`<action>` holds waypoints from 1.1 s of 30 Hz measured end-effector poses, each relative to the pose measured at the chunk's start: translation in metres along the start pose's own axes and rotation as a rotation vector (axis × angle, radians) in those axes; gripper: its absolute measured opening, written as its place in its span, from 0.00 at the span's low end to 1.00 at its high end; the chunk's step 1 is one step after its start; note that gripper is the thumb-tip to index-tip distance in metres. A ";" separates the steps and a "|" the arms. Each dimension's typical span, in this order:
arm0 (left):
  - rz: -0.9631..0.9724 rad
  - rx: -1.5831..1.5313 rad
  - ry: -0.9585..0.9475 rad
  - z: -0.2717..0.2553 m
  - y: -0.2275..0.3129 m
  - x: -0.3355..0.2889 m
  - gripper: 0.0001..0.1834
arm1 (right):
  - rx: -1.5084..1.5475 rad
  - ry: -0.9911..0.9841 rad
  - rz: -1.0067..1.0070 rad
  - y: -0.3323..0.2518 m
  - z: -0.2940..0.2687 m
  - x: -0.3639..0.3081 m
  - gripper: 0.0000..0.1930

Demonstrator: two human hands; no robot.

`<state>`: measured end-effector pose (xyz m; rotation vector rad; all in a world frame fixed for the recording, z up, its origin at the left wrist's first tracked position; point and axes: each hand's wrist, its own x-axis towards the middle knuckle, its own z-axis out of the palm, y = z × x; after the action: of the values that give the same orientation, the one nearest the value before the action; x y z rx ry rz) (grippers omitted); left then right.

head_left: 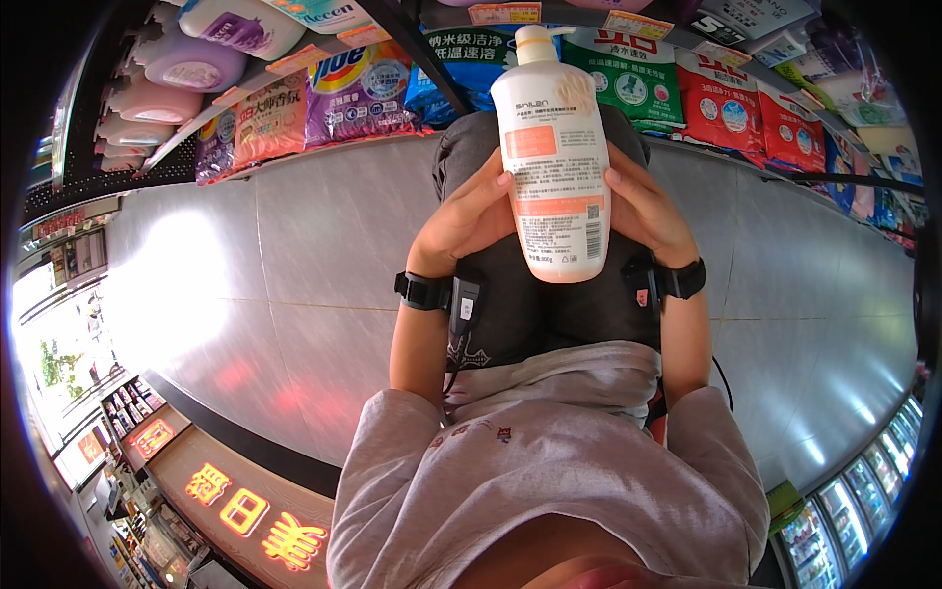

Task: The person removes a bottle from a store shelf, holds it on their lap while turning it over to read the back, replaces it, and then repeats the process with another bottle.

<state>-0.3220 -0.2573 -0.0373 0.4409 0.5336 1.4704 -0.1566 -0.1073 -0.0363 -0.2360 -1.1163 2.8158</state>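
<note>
A large white pump bottle (555, 211) with a cream pump head and peach label bands stands nearly upright in front of me, above my lap, its printed back turned toward me. My left hand (481, 211) grips its left side, the thumb along the edge. From the right side my right hand (648, 211) holds it, thumb pressed to the edge. The other fingers of both hands are mostly hidden behind the bottle. Each wrist wears a black strap (424, 291) with a small device.
Ahead, a low shelf holds bags of washing powder: purple (358, 93), blue (456, 69), green (628, 83) and red (721, 108). Pastel bottles (191, 69) fill the shelf above left. A counter with lit signs (240, 501) is behind left; glass-door fridges (844, 520) line the right rear. Grey tile floor (324, 255) surrounds me.
</note>
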 end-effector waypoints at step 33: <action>0.012 0.030 -0.005 0.004 0.001 -0.001 0.36 | 0.045 -0.023 -0.010 0.005 -0.007 -0.001 0.33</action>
<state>-0.3203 -0.2584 -0.0337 0.4720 0.5500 1.4745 -0.1550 -0.1064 -0.0441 -0.1946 -1.0543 2.8379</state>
